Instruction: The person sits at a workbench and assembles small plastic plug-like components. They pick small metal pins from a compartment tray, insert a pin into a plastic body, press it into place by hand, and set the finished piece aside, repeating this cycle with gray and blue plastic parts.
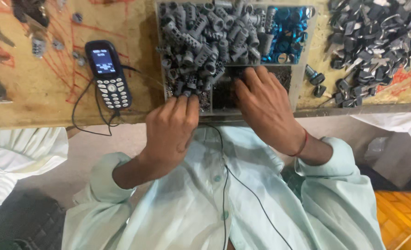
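While we scan from the left of the frame, we pass a keypad phone (108, 74) lying on the worn wooden bench (39, 92), its thin black cable (83, 115) looping off the bench edge, with a few loose grey bits near the upper left corner. Just right of it, at centre, our left hand (170, 132) is curled at the near rim of the divided parts tray (302, 78), fingertips pressed among the grey cylinder barrels (205, 41); we cannot tell whether it pinches one or only rests on them. Beside it our right hand (263, 104) lies flat and unclenched, fingers dipped into the dark compartment of tiny parts (224, 92), grasping nothing we can see. To work well here, we judge it best to steady one barrel with the left fingers and pick small pieces singly with the right fingertips, keeping wrists low so the heaped barrels do not spill. Further right sit the blue caps (286, 34) in their own compartment, then a pile of dark-headed keys (372, 37) at upper right
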Demonstrator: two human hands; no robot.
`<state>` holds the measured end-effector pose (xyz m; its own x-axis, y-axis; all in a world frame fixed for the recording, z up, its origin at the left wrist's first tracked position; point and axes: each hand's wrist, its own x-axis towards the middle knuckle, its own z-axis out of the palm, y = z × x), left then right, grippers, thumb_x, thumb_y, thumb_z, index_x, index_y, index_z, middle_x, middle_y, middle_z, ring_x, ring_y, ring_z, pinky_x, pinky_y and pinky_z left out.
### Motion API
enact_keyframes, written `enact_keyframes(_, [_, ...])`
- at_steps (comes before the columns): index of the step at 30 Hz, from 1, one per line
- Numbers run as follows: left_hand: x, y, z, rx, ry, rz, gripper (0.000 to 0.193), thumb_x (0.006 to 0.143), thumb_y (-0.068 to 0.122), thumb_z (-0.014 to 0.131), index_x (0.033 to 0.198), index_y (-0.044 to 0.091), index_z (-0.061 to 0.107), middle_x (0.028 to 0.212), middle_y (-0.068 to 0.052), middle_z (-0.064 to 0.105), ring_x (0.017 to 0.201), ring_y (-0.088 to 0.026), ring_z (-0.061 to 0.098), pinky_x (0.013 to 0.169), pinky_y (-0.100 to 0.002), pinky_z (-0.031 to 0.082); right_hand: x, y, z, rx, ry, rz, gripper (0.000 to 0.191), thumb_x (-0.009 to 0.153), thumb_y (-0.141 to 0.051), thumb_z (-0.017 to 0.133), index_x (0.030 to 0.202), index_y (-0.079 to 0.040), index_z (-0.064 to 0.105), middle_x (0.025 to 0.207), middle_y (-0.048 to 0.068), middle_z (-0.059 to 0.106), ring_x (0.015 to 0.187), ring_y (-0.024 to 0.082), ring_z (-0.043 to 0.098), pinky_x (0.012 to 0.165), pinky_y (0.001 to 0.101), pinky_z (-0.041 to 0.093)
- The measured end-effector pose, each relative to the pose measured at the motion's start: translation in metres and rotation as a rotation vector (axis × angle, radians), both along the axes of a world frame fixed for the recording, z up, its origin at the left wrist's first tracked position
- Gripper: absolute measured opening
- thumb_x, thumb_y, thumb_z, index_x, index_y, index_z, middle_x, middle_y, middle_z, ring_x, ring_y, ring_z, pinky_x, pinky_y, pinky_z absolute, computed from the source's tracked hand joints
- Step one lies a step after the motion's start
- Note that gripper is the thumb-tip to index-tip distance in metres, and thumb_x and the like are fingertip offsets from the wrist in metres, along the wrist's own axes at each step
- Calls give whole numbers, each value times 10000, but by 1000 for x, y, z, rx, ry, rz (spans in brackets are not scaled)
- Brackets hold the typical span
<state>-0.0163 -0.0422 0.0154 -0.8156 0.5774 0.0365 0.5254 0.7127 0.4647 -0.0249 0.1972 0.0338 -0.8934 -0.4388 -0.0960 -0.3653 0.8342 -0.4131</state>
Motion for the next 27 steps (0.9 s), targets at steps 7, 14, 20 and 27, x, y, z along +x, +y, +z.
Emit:
enact_keyframes(7, [6, 3, 3, 154, -112, 105, 136, 928, 53, 702, 1007, 43, 593, 933, -104, 621, 829, -272, 671, 682, -395, 535, 4, 0, -12, 44, -15, 67, 176, 852, -112, 714, 990, -53, 623, 963, 124, 503, 909, 324, 540, 772, 433, 452])
enact_keyframes(14, [10, 0, -2, 435, -196, 202, 233, 868, -50, 736, 1015, 9, 565, 1012, -123, 637, 896, -313, 681, 749, -400, 552, 11, -4, -14, 29, 8, -47, 142, 938, -141, 711, 1039, -69, 641, 1006, 119, 511, 930, 304, 553, 788, 434, 468])
enact_keyframes(20, [13, -4, 2, 453, -153, 188, 286, 879, -64, 724, 1145, 14, 659, 1051, -125, 651, 918, -315, 688, 775, -397, 564, 9, -5, -18, 55, 14, -26, 145, 931, -144, 713, 1032, -69, 639, 991, 114, 512, 931, 302, 555, 786, 430, 469])
enact_keyframes(27, [15, 0, -1, 579, -338, 304, 167, 916, 30, 796, 1031, 53, 677, 955, -82, 698, 817, -237, 721, 711, -329, 569, 15, -2, -10, -89, -17, -123, 150, 1000, -90, 712, 1120, -48, 633, 1077, 110, 552, 902, 323, 617, 725, 430, 485])
